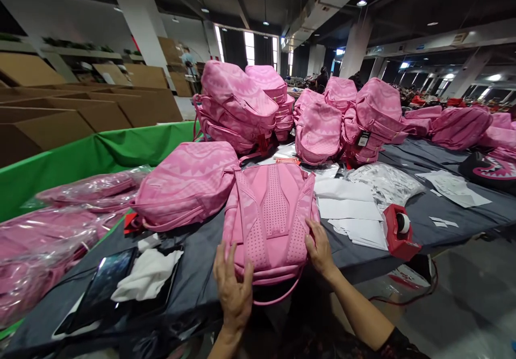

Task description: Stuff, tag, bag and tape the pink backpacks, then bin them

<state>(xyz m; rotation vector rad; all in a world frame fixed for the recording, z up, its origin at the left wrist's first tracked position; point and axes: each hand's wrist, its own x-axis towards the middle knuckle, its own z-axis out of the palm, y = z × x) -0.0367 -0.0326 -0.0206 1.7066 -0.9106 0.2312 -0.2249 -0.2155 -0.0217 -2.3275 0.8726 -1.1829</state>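
A pink backpack [269, 214] lies face down on the grey table [193, 273], its padded back and straps upward, top handle hanging over the near edge. My left hand [231, 286] rests on its near left corner with fingers spread flat. My right hand [319, 249] presses against its near right side, fingers curled lightly on the fabric. Another pink backpack [187, 181] lies just to the left.
Piles of pink backpacks [237, 106] fill the far table. Bagged backpacks in clear plastic [48, 235] lie left beside green cloth. A tablet [102, 284], white cloth [147, 275], paper sheets [350, 208] and a red tape dispenser [399, 230] sit near. Cardboard boxes stand far left.
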